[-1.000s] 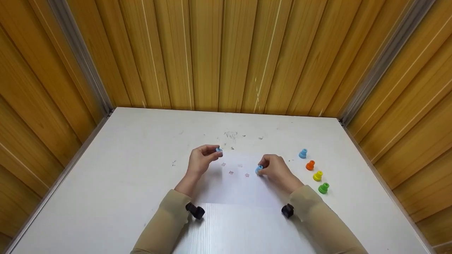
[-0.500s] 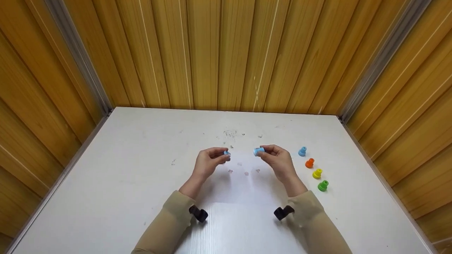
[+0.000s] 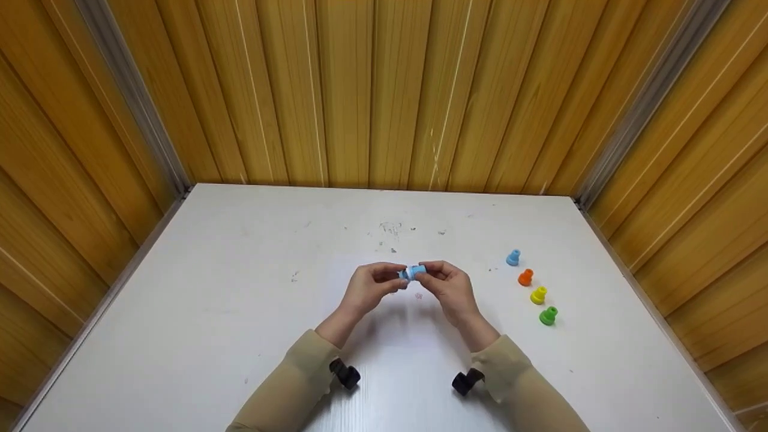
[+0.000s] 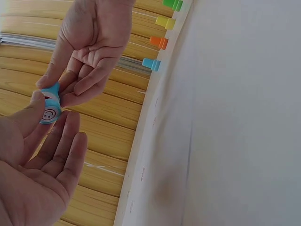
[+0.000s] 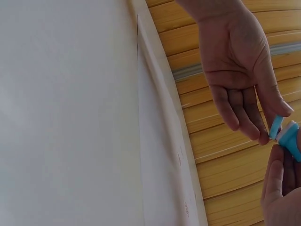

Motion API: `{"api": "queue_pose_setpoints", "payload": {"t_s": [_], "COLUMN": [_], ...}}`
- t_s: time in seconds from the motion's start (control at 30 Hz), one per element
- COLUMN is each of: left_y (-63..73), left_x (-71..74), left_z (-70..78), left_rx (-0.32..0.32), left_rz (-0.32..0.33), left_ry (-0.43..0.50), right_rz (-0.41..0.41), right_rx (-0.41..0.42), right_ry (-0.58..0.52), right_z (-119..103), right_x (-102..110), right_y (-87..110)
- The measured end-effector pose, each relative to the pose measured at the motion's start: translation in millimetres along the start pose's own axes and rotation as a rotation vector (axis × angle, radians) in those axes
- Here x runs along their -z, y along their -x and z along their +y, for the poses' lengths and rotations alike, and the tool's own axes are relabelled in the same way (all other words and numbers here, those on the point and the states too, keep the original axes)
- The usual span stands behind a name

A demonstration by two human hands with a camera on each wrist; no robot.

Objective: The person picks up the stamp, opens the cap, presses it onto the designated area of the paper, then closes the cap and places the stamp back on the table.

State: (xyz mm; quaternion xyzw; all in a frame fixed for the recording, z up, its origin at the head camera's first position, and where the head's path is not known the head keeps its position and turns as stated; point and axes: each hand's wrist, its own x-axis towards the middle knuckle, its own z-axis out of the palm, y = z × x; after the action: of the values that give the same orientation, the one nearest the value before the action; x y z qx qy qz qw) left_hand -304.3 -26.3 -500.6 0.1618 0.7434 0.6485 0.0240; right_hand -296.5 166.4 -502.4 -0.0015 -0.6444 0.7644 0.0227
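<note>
My left hand [image 3: 373,289] and right hand [image 3: 449,289] meet over the white paper in the head view. Between thumb and fingers, the right hand pinches a light-blue toy stamp [image 3: 418,270], lying sideways with its white-ringed end toward the left. The left hand pinches the stamp's small blue cap [image 4: 50,115], which bears a smiley face. In the right wrist view the cap [image 5: 276,126] stands tilted right in front of the stamp's pale end [image 5: 290,136], a narrow gap showing between them. Below the hands, a small red print [image 3: 419,296] shows on the paper.
Four-coloured capped stamps stand in a slanted row on the right: blue [image 3: 513,258], orange [image 3: 525,277], yellow [image 3: 538,295] and green [image 3: 548,315]. Dark smudges [image 3: 390,228] mark the white table [image 3: 240,252]. Wood-look panels [image 3: 348,90] wall the back and sides.
My right hand has lifted the blue stamp off the paper and turned it sideways. Both hands have moved inward, bringing stamp and cap together. A new red print appeared where the stamp was.
</note>
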Motion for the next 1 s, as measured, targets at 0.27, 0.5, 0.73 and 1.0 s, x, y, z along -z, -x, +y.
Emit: {"api": "queue_pose_setpoints", "payload": {"t_s": [0.27,0.5,0.73,1.0], "left_y": [-0.9,-1.1,-1.0,-2.6], "left_x": [-0.3,-1.7,-3.4,9.5], "left_z": [-0.4,-3.3,-4.4,4.8], "left_rx": [-0.012,-0.037,-0.047,0.016], "left_rz": [0.003,0.027,0.032,-0.04], "left_ry": [0.023,0.015,0.026,-0.135], "right_rz": [-0.013,-0.026,0.0,0.044], "right_rx": [0.043,0.067,0.058,0.012], "right_ry": [0.06,0.099,0.109,0.036], "right_z": [3,6,7,5], "right_x": [-2,-3,-5,3], "right_y": [1.3,3.0,4.5,-2.9]}}
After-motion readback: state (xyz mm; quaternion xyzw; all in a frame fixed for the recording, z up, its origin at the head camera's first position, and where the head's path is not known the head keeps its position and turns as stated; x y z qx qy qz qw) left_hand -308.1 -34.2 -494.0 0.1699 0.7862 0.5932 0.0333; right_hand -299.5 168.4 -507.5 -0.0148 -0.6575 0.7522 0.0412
